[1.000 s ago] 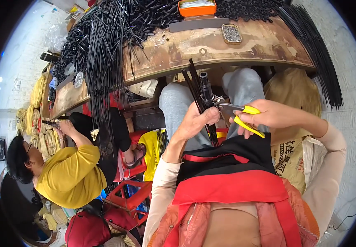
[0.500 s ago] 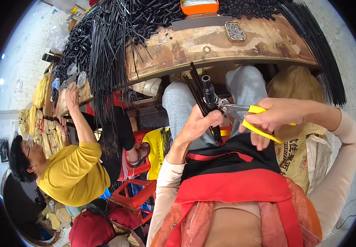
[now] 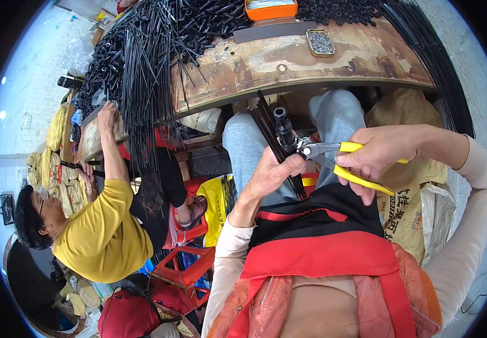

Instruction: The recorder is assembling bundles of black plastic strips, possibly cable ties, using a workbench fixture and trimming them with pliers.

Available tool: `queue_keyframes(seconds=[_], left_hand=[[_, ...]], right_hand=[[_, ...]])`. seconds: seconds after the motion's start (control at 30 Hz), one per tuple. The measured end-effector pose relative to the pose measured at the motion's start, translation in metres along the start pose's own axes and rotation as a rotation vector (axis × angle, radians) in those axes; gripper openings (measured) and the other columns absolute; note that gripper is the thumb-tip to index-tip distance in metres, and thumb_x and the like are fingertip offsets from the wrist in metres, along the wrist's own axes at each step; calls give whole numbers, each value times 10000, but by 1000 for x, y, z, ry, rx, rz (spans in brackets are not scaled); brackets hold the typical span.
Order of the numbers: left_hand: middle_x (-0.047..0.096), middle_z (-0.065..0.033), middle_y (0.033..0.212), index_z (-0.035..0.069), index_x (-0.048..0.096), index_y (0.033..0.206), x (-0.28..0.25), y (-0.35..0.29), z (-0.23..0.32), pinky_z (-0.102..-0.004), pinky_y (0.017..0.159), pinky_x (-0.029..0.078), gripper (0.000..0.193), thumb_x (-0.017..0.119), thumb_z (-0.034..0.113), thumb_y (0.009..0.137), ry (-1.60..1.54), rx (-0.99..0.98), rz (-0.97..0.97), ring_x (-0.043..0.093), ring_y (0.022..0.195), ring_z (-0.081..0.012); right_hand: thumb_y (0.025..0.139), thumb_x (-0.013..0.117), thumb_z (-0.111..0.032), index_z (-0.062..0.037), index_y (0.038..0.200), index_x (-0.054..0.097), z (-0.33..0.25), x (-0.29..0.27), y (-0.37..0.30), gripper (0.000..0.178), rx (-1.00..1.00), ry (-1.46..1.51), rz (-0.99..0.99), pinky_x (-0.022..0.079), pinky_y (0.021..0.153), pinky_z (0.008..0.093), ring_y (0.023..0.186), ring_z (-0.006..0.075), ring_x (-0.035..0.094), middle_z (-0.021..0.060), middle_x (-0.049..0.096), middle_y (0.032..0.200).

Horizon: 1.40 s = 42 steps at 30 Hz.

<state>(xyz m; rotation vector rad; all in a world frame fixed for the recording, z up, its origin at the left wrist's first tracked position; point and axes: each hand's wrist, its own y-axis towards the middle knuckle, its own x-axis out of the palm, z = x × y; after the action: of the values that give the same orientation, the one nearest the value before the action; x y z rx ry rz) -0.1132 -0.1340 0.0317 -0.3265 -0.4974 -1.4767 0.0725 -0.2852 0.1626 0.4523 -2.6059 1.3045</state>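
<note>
My left hand (image 3: 277, 172) is closed around several thin black rods (image 3: 267, 127) and a black tubular fitting (image 3: 284, 128), held above my lap. The fitting stands nearly upright, its round open end facing me. In my right hand (image 3: 376, 155) are pliers with yellow handles (image 3: 362, 181), the fingers wrapped around the spread grips. The metal jaws of the pliers reach the side of the fitting, right by my left thumb. Whether the jaws touch it or grip a small part there is too small to tell.
Ahead is a worn wooden table (image 3: 243, 73) with heaps of black tubes (image 3: 215, 22), long black rods (image 3: 148, 73), a small tray of metal bits (image 3: 320, 43) and an orange box (image 3: 271, 9). A co-worker in a yellow top (image 3: 100, 236) sits at left. Sacks (image 3: 409, 208) stand at right.
The yellow handles have spread a little wider, and my right hand has shifted slightly. My left hand stays nearly in place. The co-worker's raised hand has moved slightly up and to the right.
</note>
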Motion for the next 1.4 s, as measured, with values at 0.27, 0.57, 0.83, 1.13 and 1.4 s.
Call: queue_keyframes(seconds=[0.27, 0.57, 0.83, 1.13, 1.4], left_hand=[[372, 19, 660, 64, 405, 954, -1, -6, 1, -251, 533, 273, 430, 667, 398, 887, 18, 30, 57, 336, 579, -87], [414, 58, 656, 33, 545, 861, 4, 7, 0, -226, 518, 287, 230, 586, 233, 968, 62, 26, 159, 348, 588, -44], [422, 49, 642, 33, 519, 930, -5, 11, -11, -222, 491, 295, 136, 553, 157, 973, 83, 116, 239, 360, 547, -47], [397, 46, 611, 53, 474, 901, -4, 7, 1, -227, 477, 286, 172, 583, 169, 966, -23, 76, 270, 342, 504, -54], [408, 46, 597, 54, 490, 838, 4, 9, 2, -230, 470, 289, 204, 590, 180, 964, -23, 64, 291, 349, 499, -53]], right_hand=[[1007, 450, -393, -14, 906, 521, 14, 11, 14, 399, 41, 104, -19, 448, 480, 288, 497, 141, 495, 55, 519, 674], [998, 493, -351, -44, 920, 467, 1, 10, 1, 318, -63, -249, 334, 390, 412, 247, 482, 89, 486, 20, 518, 642], [1000, 477, -350, -3, 1029, 543, -24, 11, 8, 354, 118, -652, 453, 463, 489, 312, 534, 167, 562, 57, 565, 653], [750, 594, 59, -134, 1384, 474, 39, 8, 41, 674, -676, -1055, 982, 432, 839, 405, 926, 330, 523, 144, 503, 1011], [756, 614, 29, -149, 1366, 499, 40, 1, 40, 646, -686, -1266, 1138, 431, 777, 397, 868, 299, 518, 109, 501, 919]])
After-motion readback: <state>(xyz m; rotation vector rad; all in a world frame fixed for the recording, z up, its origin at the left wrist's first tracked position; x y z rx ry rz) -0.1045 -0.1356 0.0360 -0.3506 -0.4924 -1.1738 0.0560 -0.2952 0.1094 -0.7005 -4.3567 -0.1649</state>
